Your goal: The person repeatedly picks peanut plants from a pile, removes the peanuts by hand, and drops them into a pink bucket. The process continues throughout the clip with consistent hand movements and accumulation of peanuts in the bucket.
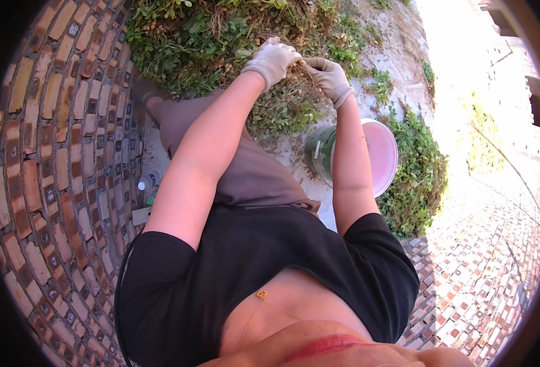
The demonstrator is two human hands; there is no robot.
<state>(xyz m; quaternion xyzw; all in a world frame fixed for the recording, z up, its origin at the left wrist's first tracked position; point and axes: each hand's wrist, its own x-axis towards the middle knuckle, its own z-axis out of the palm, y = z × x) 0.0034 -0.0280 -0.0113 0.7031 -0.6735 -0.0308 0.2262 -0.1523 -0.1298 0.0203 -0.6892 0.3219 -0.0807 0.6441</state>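
Observation:
Both hands wear pale knit work gloves and meet over a heap of pulled peanut plants (pixel 192 50). My left hand (pixel 274 59) is closed around a bunch of peanut pods and roots (pixel 304 75). My right hand (pixel 328 80) touches the same bunch from the right, thumb and fingers pinched at the pods; whether a pod is gripped between them is too small to tell. Leaves and dry stems hang below the bunch. A green and white plastic bucket (pixel 321 151) is beside my right forearm, its pale pink inside turned to the right.
More peanut plants (pixel 414 179) lie beyond the bucket. A brick wall (pixel 68 151) rises at the left, with a plastic bottle (pixel 149 180) near its foot. Sunlit brick paving (pixel 480 247) is at the lower right. My legs in brown trousers (pixel 256 174) are beside the heap.

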